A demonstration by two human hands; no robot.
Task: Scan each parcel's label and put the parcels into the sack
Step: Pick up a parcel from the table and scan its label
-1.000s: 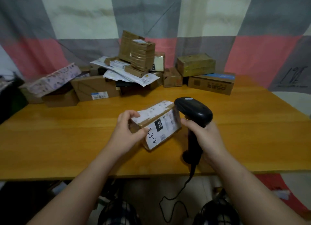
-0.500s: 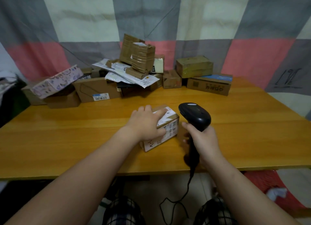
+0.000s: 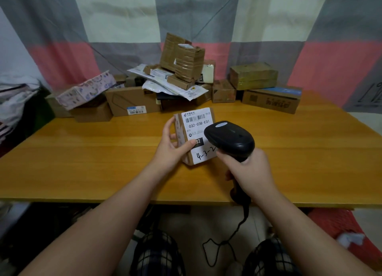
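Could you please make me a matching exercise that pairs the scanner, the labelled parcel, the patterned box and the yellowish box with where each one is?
Things:
1. scanner
2. labelled parcel
3. patterned box
4. yellowish box

Places:
A. back right, beside the blue-topped carton
B. gripped in the right hand
C. held in the left hand, label facing the camera
D. tilted on a brown box at the back left

Pairs: 1-B, 2-C, 3-D, 4-A.
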